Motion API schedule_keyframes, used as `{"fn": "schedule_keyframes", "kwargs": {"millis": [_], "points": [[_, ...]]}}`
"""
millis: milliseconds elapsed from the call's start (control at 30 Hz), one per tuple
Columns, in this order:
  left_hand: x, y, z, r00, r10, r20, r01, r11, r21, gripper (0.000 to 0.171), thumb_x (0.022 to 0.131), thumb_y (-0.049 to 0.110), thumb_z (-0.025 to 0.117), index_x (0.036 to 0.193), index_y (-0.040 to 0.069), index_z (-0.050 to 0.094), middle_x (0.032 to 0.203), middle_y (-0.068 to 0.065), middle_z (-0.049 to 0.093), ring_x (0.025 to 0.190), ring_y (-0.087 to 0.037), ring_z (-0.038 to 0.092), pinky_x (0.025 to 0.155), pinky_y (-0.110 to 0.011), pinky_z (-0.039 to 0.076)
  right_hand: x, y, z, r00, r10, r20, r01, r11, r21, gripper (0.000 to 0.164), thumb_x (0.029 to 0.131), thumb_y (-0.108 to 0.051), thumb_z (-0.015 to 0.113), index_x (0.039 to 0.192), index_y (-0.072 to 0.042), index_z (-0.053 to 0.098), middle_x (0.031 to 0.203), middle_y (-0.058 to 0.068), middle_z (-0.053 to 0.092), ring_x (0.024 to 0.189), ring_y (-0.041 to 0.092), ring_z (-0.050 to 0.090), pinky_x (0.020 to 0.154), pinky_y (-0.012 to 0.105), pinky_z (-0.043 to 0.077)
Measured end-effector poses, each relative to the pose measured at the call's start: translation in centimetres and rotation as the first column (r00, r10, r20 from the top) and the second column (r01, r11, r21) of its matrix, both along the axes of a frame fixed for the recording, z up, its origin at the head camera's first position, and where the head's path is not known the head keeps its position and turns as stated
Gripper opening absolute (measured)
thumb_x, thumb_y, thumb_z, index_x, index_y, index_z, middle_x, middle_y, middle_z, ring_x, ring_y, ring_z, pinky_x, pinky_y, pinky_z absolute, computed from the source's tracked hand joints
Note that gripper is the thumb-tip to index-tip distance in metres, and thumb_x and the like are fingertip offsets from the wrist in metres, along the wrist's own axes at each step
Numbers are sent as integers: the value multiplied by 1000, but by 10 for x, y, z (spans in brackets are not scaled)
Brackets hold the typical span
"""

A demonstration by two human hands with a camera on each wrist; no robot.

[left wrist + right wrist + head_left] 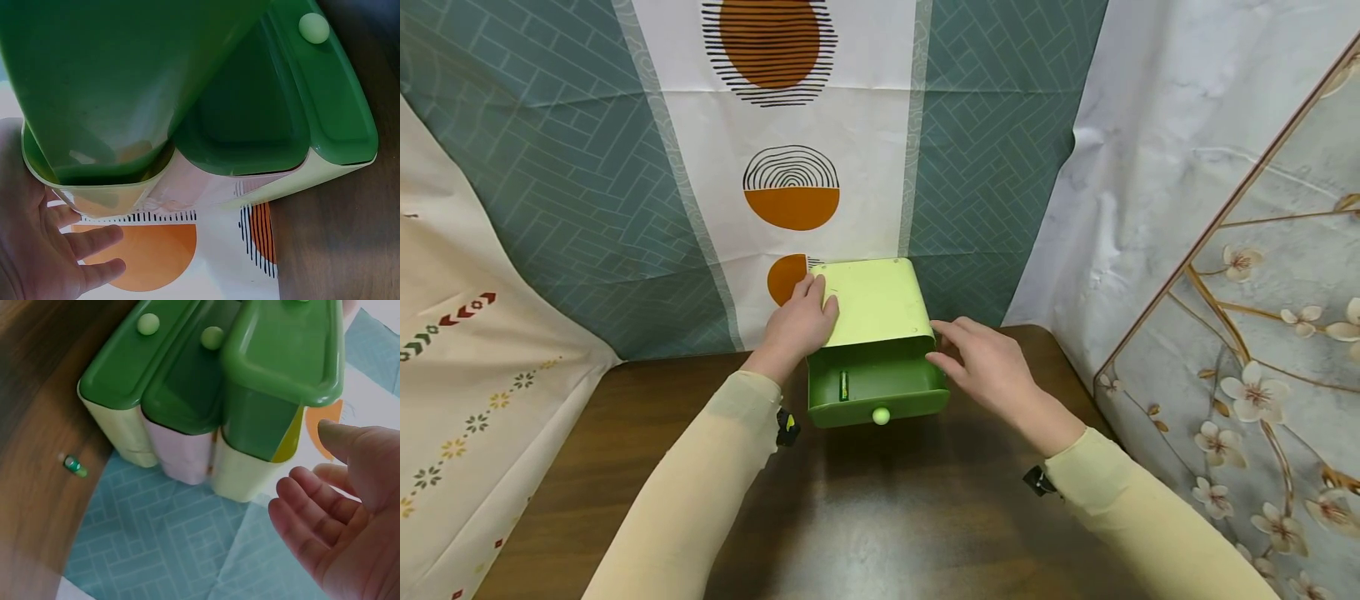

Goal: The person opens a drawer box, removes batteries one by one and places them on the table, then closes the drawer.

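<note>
A small drawer cabinet [876, 300] with a pale green top stands on the table by the back wall. Its top green drawer [880, 404] is pulled out, and a small green battery [844, 386] stands near the left inside. My left hand [801, 321] rests on the cabinet's left edge; its fingers are spread along the side in the left wrist view. Beside the right edge, my right hand [988, 362] has loosely bent fingers and an empty palm. The right wrist view shows the two lower drawers, the middle one [187, 394] and the bottom one [119, 375], pushed in.
A second small green cylinder [75, 465] lies on the brown table [37, 506] to the cabinet's right. Patterned cloth [1000, 167] hangs behind the cabinet, and more cloth covers both sides. Round pale knobs [148, 324] stick out from the drawer fronts.
</note>
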State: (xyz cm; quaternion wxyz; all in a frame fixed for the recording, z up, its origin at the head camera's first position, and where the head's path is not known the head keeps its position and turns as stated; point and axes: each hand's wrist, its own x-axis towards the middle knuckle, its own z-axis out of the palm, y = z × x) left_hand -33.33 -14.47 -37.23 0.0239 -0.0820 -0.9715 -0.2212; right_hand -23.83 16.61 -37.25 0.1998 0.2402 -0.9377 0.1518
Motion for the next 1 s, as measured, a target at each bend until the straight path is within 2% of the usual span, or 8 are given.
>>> {"fn": "schedule_keyframes", "kwargs": {"millis": [367,567,633,1000], "points": [[-1,-1,-1,1000,2,-5,-2,1000,1,73,118,48,27,178,8,19,184,-15,13,160,-43,36,124,-65,35,6,-15,8,999,35,-34,-33,998,52,51,100,-38,84,144,-15,75,95,-4,73,84,16,67,66,39,56],[-1,-1,-1,1000,4,-8,-4,1000,1,73,118,48,27,178,7,18,184,-15,13,160,-43,36,123,-66,35,8,-25,10,998,59,-24,-57,997,56,50,98,-37,87,142,-16,76,116,1,82,98,19,76,75,42,62],[0,-1,-1,1000,5,-9,-5,1000,1,73,118,48,27,178,8,18,184,-15,13,160,-43,36,123,-66,35,9,-29,10,997,72,-23,-71,996,61,50,97,-36,88,141,-16,76,118,1,82,101,20,77,76,43,63],[0,0,0,1000,2,-10,-2,1000,3,73,118,47,27,178,7,19,184,-16,14,162,-42,33,124,-64,35,6,-52,7,989,141,-30,-138,987,87,43,95,-31,90,134,-16,79,102,-3,79,90,14,75,69,40,60]]}}
